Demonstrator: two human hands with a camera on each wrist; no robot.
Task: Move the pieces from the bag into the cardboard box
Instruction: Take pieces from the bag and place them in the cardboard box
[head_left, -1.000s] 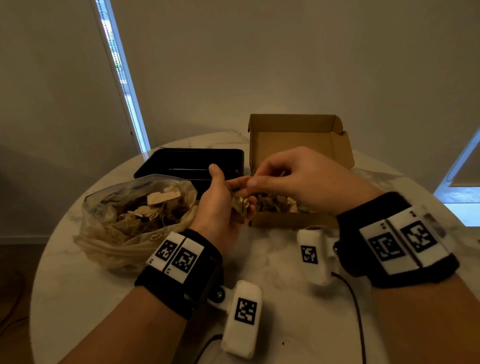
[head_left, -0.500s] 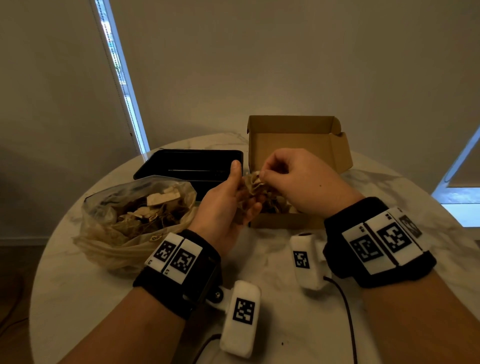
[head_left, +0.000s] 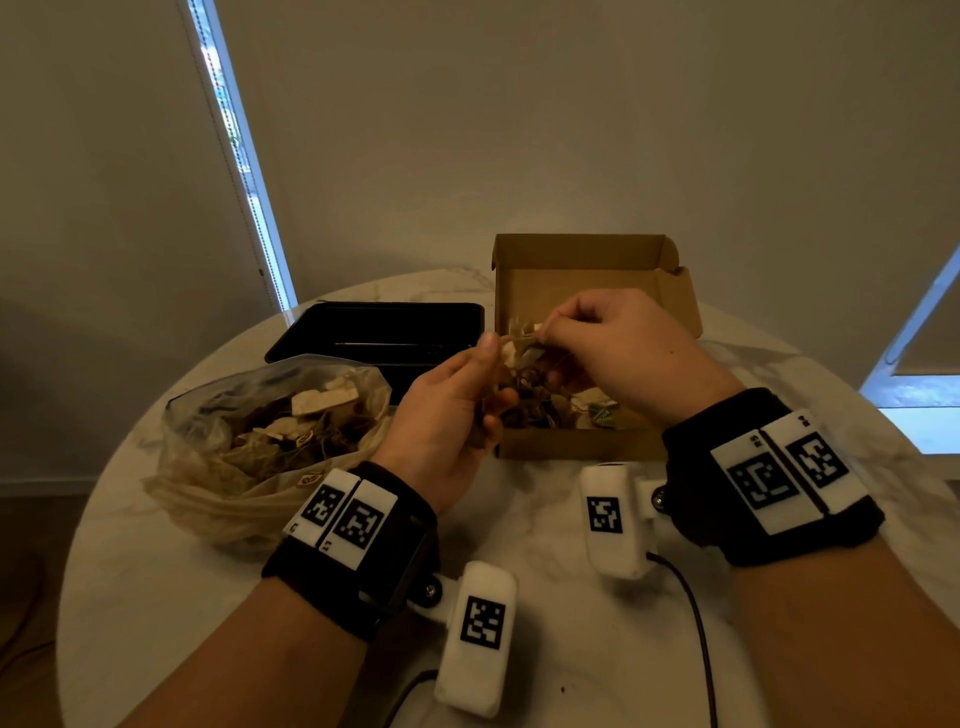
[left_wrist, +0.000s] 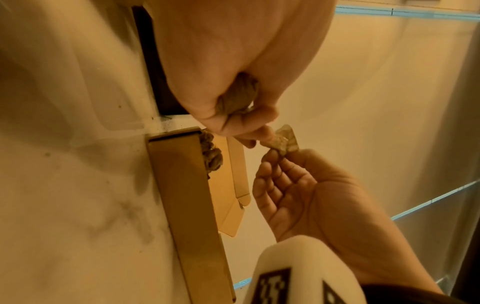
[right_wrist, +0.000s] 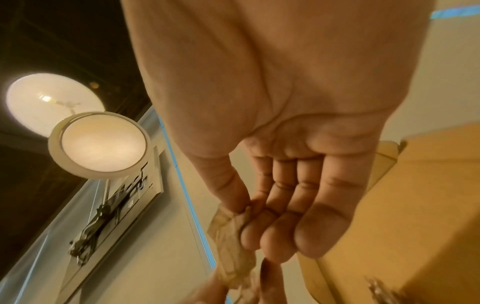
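Note:
A clear plastic bag (head_left: 270, 431) full of crumpled tan pieces lies on the left of the table. The open cardboard box (head_left: 587, 270) stands at the centre right with several pieces (head_left: 597, 413) inside. Over the box's near left corner my left hand (head_left: 493, 379) grips a clump of pieces (left_wrist: 239, 96) in its curled fingers. My right hand (head_left: 550, 332) pinches one crumpled piece (head_left: 524, 338) between thumb and fingertips, just above the clump; the same piece (right_wrist: 228, 232) shows in the right wrist view. The left fingertips (left_wrist: 259, 133) still touch that piece (left_wrist: 283, 139).
A black tray (head_left: 374, 332) sits behind the bag, left of the box. The round white marble table (head_left: 156, 597) ends close to the bag's left side. A dark cable (head_left: 696, 623) runs across the near table under my right wrist.
My right hand has drawn one piece up and slightly right out of the clump in my left hand. The left thumb has risen with it. Bag and box have not moved.

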